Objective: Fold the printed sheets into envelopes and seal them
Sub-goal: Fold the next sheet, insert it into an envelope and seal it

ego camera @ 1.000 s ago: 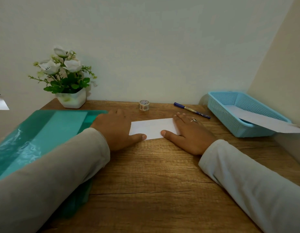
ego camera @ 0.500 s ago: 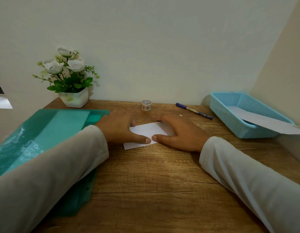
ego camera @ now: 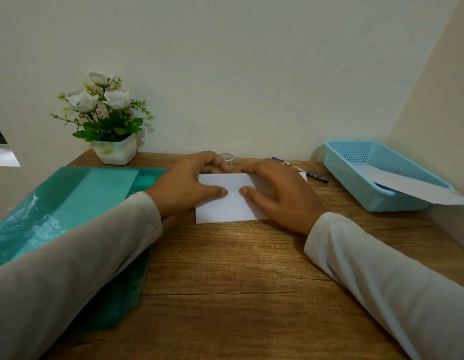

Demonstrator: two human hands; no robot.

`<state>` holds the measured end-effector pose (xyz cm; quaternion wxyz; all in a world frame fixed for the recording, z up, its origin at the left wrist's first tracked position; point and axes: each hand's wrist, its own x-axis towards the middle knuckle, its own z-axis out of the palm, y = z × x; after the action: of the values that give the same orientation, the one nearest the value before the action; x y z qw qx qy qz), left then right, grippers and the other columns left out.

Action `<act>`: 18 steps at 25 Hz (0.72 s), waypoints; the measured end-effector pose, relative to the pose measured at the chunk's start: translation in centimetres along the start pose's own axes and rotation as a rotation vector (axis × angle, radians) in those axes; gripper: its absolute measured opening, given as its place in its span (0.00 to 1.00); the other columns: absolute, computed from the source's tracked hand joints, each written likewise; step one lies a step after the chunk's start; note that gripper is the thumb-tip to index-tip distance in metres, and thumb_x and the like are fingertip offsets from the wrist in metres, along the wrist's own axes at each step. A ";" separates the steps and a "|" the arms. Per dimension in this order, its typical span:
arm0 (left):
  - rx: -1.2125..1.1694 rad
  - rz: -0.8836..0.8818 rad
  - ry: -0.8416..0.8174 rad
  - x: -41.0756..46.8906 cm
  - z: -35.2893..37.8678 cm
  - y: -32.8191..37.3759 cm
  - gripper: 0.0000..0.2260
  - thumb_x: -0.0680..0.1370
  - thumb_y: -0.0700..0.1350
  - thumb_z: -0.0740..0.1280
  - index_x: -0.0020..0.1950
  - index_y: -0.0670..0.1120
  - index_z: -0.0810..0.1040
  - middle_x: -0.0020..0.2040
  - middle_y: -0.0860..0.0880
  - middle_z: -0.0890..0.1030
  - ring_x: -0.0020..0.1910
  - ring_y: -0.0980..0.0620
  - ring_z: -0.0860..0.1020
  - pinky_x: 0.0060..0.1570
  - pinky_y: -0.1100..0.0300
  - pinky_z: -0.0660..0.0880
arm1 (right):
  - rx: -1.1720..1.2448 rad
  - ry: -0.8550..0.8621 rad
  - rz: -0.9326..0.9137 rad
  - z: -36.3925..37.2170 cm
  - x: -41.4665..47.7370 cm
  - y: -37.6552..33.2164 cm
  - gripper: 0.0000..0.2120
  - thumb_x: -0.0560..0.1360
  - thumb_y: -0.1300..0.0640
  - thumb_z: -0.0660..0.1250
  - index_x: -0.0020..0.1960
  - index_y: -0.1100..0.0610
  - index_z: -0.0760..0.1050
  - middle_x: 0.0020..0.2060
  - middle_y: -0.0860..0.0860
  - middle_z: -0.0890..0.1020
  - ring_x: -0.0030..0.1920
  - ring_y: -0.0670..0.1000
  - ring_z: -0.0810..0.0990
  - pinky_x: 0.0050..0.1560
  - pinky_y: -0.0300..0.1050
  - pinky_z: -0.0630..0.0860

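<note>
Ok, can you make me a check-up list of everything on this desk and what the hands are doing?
Surface: wooden desk, grain showing.
Job's things: folded sheet under both hands; tape roll behind it; second sheet sticking out of the blue basket.
Clutter: pen, teal folder, flower pot.
Hands: left hand grips the sheet's far edge, thumb on top; right hand rests flat on it.
Cables: nothing seen.
Surroundings: plain wall behind, side wall at right.

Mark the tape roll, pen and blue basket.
tape roll [ego camera: 227,157], head view, top rim of the roll
pen [ego camera: 316,177], head view, blue end
blue basket [ego camera: 350,178], head view, left mesh wall
</note>
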<state>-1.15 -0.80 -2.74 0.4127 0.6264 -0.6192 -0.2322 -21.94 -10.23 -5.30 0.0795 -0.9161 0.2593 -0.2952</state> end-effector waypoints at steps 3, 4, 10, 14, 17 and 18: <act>-0.092 0.143 0.116 -0.1 -0.3 1.0 0.10 0.73 0.42 0.76 0.52 0.50 0.83 0.48 0.52 0.85 0.48 0.54 0.83 0.46 0.57 0.82 | 0.040 0.127 0.000 -0.6 0.4 -0.8 0.14 0.82 0.47 0.63 0.63 0.51 0.80 0.55 0.47 0.84 0.54 0.47 0.80 0.58 0.55 0.77; -0.131 0.161 0.140 -0.1 -0.4 1.4 0.08 0.74 0.42 0.76 0.51 0.49 0.84 0.47 0.51 0.85 0.47 0.53 0.83 0.43 0.58 0.82 | 0.069 0.163 -0.009 -1.0 0.6 -1.0 0.12 0.82 0.48 0.64 0.60 0.52 0.81 0.52 0.46 0.85 0.52 0.46 0.80 0.56 0.54 0.78; -0.300 0.230 0.211 -0.7 -0.8 3.3 0.06 0.74 0.42 0.76 0.50 0.45 0.85 0.47 0.48 0.86 0.46 0.51 0.84 0.41 0.59 0.81 | 0.328 0.272 -0.054 -2.3 1.6 -3.4 0.05 0.81 0.57 0.69 0.51 0.55 0.83 0.43 0.43 0.85 0.47 0.46 0.83 0.46 0.43 0.79; -0.340 0.238 0.216 -0.9 -0.9 4.0 0.07 0.73 0.43 0.77 0.49 0.44 0.85 0.45 0.46 0.86 0.45 0.50 0.84 0.41 0.57 0.82 | 0.430 0.285 -0.053 -2.8 1.7 -4.3 0.05 0.81 0.57 0.69 0.49 0.55 0.83 0.41 0.45 0.85 0.47 0.49 0.84 0.47 0.44 0.79; -0.333 0.231 0.212 -0.9 -1.0 4.1 0.05 0.73 0.43 0.77 0.46 0.44 0.85 0.43 0.46 0.86 0.44 0.50 0.84 0.40 0.57 0.82 | 0.449 0.252 -0.049 -2.9 1.8 -4.5 0.04 0.81 0.57 0.69 0.50 0.55 0.83 0.42 0.45 0.85 0.46 0.49 0.84 0.47 0.44 0.80; -0.336 0.226 0.210 -0.9 -1.0 4.1 0.05 0.73 0.43 0.76 0.45 0.44 0.85 0.43 0.46 0.86 0.43 0.50 0.84 0.40 0.58 0.81 | 0.444 0.238 -0.052 -3.1 1.8 -4.4 0.05 0.81 0.57 0.69 0.49 0.55 0.83 0.41 0.45 0.85 0.46 0.49 0.84 0.46 0.43 0.79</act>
<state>-2.83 0.76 0.93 0.5969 0.4962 -0.5917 -0.2178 -20.60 -7.37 -0.52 0.2399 -0.8414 0.1721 -0.4526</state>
